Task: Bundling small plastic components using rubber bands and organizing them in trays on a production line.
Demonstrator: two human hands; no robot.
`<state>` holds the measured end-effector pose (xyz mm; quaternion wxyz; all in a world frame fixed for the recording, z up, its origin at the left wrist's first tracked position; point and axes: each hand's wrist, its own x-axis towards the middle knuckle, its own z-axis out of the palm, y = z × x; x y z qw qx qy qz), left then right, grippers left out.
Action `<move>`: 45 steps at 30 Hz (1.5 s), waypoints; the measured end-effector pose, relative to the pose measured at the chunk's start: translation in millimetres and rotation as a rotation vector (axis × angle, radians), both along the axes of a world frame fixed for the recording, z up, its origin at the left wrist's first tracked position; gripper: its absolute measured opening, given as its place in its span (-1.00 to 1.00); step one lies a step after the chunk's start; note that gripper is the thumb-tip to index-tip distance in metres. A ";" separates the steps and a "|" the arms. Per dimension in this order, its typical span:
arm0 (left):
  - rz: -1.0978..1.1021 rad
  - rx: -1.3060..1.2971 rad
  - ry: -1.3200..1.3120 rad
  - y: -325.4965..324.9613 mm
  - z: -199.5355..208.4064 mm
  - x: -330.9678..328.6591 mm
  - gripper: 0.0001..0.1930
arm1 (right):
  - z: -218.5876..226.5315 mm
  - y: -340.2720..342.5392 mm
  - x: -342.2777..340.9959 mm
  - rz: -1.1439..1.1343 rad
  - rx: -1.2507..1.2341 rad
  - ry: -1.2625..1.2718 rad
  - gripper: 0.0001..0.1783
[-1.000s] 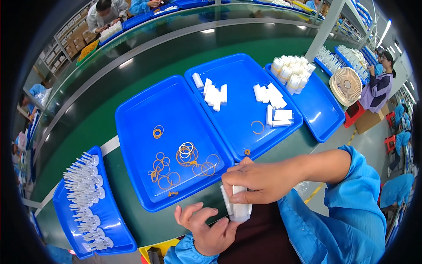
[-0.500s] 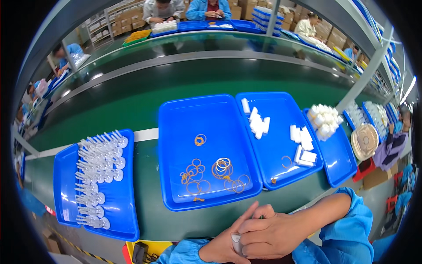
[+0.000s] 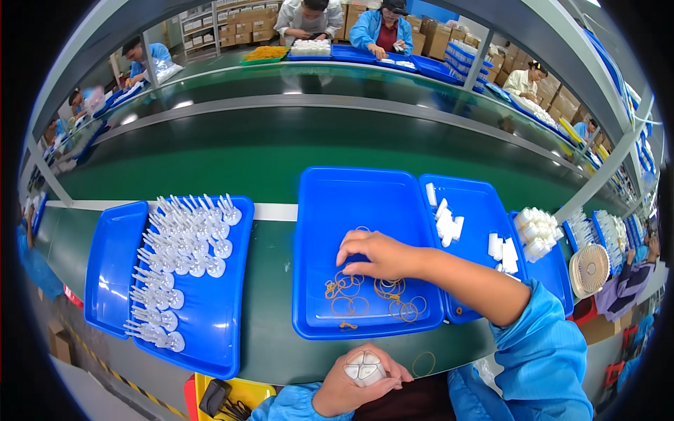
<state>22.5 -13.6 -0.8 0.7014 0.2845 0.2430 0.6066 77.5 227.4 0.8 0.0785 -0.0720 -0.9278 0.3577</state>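
Note:
My left hand (image 3: 358,382), low at the table's front edge, is closed round a bundle of white tubes (image 3: 365,368), their ends facing up. My right hand (image 3: 379,255) hovers over the big middle blue tray (image 3: 358,184), its bent fingers apart and nothing visibly held. Below its fingers lie tan rubber bands (image 3: 349,304), several of them loose on the tray floor; the hand partly covers some. A single thin rubber band (image 3: 423,363) rests near the front edge, right of my left hand.
White tubes (image 3: 449,228) lie in the blue tray (image 3: 469,188) on the right, beside stacked white bundles (image 3: 538,235). At left, a blue tray (image 3: 228,281) holds rows of clear stemmed parts (image 3: 186,238). A yellow bin (image 3: 253,393) sits below the front edge. Co-workers sit across the bench.
My right hand has left my left hand and moved up and forward over the rubber bands. The bundle in my left hand now shows end-on. The view has shifted.

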 end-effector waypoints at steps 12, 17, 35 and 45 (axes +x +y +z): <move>0.605 -0.102 0.300 6.5 2.3 -12.6 -0.78 | 22.9 -36.4 -1.2 -0.045 0.418 0.251 -0.92; 0.634 -0.096 0.135 11.7 5.0 -7.3 -0.76 | 54.8 -82.4 28.5 0.038 0.414 0.339 -0.93; 0.261 0.267 0.890 12.8 5.8 26.0 0.15 | 67.7 -100.5 142.4 -0.132 -1.458 0.408 -0.40; 0.217 -0.071 0.151 19.9 24.1 30.3 0.17 | 57.5 -149.1 148.6 0.270 -1.136 0.413 -0.66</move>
